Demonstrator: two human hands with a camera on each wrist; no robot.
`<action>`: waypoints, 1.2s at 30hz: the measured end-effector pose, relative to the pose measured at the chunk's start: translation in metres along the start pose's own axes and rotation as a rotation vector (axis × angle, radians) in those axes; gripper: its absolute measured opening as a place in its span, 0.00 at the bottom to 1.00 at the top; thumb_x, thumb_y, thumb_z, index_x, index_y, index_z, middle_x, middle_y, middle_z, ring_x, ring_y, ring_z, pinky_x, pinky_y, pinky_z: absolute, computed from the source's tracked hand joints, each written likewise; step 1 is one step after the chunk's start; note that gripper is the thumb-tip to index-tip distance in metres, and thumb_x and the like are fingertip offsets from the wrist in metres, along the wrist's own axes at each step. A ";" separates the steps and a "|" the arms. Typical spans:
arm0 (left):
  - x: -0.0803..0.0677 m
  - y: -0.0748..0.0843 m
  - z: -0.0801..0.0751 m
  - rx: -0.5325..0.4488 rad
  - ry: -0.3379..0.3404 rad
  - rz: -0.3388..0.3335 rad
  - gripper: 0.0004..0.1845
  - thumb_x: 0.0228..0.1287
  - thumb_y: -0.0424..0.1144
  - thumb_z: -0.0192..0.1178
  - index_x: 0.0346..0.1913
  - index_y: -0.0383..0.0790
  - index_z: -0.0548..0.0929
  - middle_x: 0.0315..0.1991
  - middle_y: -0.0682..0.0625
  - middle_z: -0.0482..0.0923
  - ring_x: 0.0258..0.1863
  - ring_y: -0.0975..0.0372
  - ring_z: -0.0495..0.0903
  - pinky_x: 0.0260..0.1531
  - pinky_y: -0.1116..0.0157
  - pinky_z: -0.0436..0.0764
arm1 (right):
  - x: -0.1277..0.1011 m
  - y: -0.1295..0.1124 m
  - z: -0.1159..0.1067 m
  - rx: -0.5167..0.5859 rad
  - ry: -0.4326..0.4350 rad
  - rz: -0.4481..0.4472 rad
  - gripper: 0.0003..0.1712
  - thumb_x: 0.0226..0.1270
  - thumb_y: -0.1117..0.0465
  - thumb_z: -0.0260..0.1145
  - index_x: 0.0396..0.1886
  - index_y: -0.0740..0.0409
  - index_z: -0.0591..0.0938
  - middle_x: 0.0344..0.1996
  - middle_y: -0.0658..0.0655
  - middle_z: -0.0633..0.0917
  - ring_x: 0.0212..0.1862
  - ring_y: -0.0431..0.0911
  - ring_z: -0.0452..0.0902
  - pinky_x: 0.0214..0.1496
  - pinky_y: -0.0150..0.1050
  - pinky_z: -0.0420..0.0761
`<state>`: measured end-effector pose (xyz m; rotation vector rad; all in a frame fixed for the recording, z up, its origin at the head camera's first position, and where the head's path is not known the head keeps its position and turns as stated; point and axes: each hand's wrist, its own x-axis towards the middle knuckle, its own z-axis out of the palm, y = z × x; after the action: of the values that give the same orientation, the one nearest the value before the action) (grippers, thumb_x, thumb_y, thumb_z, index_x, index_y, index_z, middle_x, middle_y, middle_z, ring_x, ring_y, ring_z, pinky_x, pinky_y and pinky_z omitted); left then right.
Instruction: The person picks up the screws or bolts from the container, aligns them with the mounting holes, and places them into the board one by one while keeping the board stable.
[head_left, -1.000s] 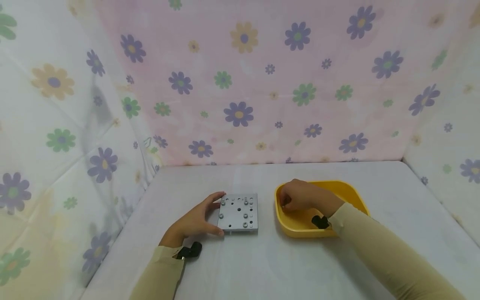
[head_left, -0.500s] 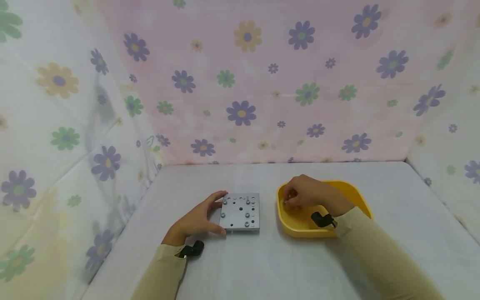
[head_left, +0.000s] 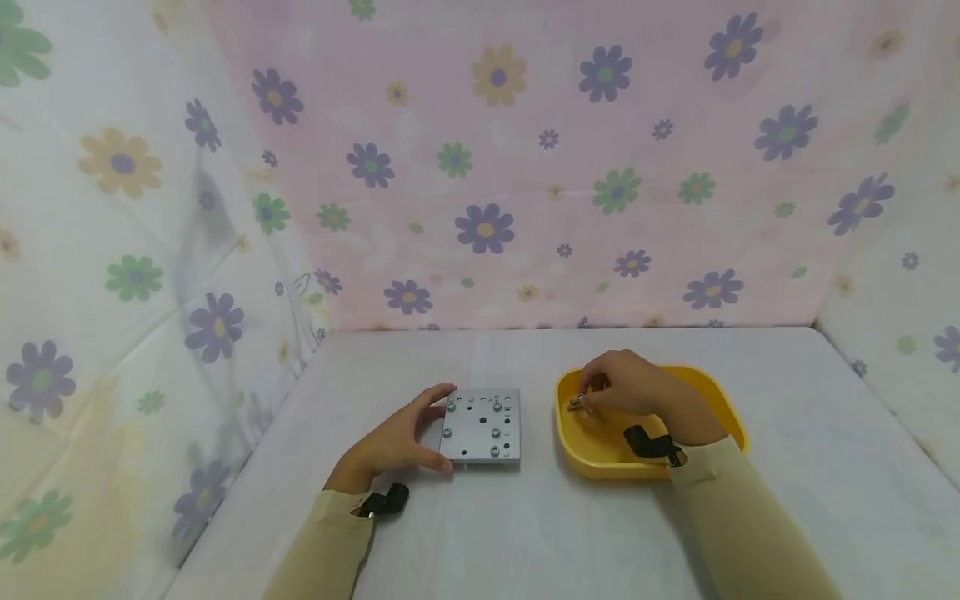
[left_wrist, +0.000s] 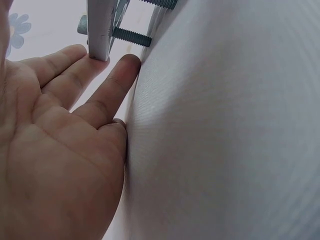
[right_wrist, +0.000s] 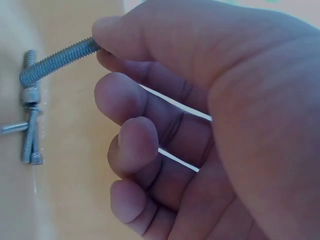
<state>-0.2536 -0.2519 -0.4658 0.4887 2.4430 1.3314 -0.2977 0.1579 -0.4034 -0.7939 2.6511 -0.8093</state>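
A grey metal plate (head_left: 482, 426) with holes and several bolts in it lies on the table. My left hand (head_left: 395, 440) holds its left edge, thumb at the near corner and fingers at the far corner. In the left wrist view the fingers (left_wrist: 75, 70) touch the plate's edge (left_wrist: 100, 30), and a bolt's threaded shaft (left_wrist: 131, 36) sticks out under it. My right hand (head_left: 626, 385) is over the yellow tray (head_left: 720, 402) and pinches a silver bolt (head_left: 576, 404) between thumb and forefinger. The right wrist view shows that bolt (right_wrist: 57, 60) held above loose bolts (right_wrist: 29, 135) in the tray.
Flowered cloth walls close the table at the back (head_left: 525, 167), the left (head_left: 112, 292) and the right. Grey tabletop (head_left: 525, 533) stretches in front of the plate and tray. A black strap sits at each wrist.
My right hand has risen from the tray floor with a bolt pinched in its fingers. The left hand has stayed on the plate.
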 end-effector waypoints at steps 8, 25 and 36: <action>0.001 -0.002 -0.001 0.017 -0.002 0.004 0.69 0.35 0.47 0.88 0.82 0.60 0.56 0.77 0.52 0.66 0.80 0.53 0.60 0.80 0.40 0.45 | -0.005 0.001 -0.002 0.038 0.140 -0.020 0.07 0.69 0.57 0.73 0.44 0.50 0.90 0.27 0.47 0.82 0.31 0.45 0.74 0.32 0.38 0.76; -0.001 0.002 0.000 0.003 -0.002 0.021 0.68 0.35 0.44 0.88 0.82 0.59 0.57 0.75 0.52 0.69 0.78 0.54 0.63 0.79 0.41 0.46 | -0.010 -0.008 0.001 0.039 0.268 -0.025 0.08 0.69 0.55 0.72 0.45 0.50 0.89 0.30 0.47 0.83 0.32 0.45 0.74 0.31 0.36 0.77; -0.002 0.001 0.000 -0.007 -0.032 0.045 0.68 0.37 0.44 0.88 0.82 0.60 0.56 0.75 0.53 0.68 0.78 0.53 0.61 0.79 0.38 0.43 | -0.006 -0.023 0.010 0.113 0.306 -0.026 0.04 0.69 0.52 0.72 0.41 0.42 0.89 0.33 0.45 0.84 0.36 0.46 0.77 0.39 0.40 0.79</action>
<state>-0.2516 -0.2520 -0.4653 0.5620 2.4142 1.3394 -0.2787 0.1411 -0.3980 -0.7268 2.8278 -1.1604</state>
